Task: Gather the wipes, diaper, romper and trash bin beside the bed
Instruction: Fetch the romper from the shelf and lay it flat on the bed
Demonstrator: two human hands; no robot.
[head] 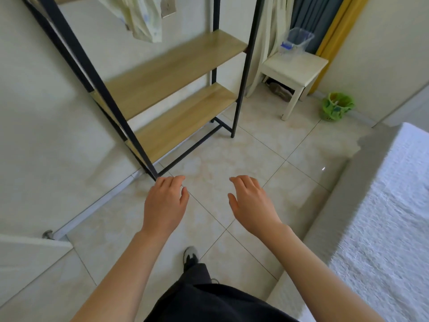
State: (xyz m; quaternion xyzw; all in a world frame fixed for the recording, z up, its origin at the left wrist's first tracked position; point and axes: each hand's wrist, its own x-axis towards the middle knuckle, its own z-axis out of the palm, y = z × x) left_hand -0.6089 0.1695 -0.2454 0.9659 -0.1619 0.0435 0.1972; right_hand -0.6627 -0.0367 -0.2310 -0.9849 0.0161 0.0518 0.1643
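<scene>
My left hand (165,203) and my right hand (251,202) are stretched out low over the tiled floor, both empty with fingers loosely curled and apart. A pale yellow romper (139,19) hangs from the top of the black metal rack at the upper left. A small trash bin lined with a green bag (336,106) stands on the floor in the far right corner. The bed (394,217) with its white textured cover runs along the right edge. A clear plastic pack with a blue label (296,41), possibly wipes, sits on the white stool. No diaper is visible.
The black-framed rack with wooden shelves (171,66) stands against the left wall. A white stool (294,66) sits by the cream, blue and yellow curtains, with shoes under it. A white door edge (30,249) is at the lower left. My shoe (190,256) is on the tiles.
</scene>
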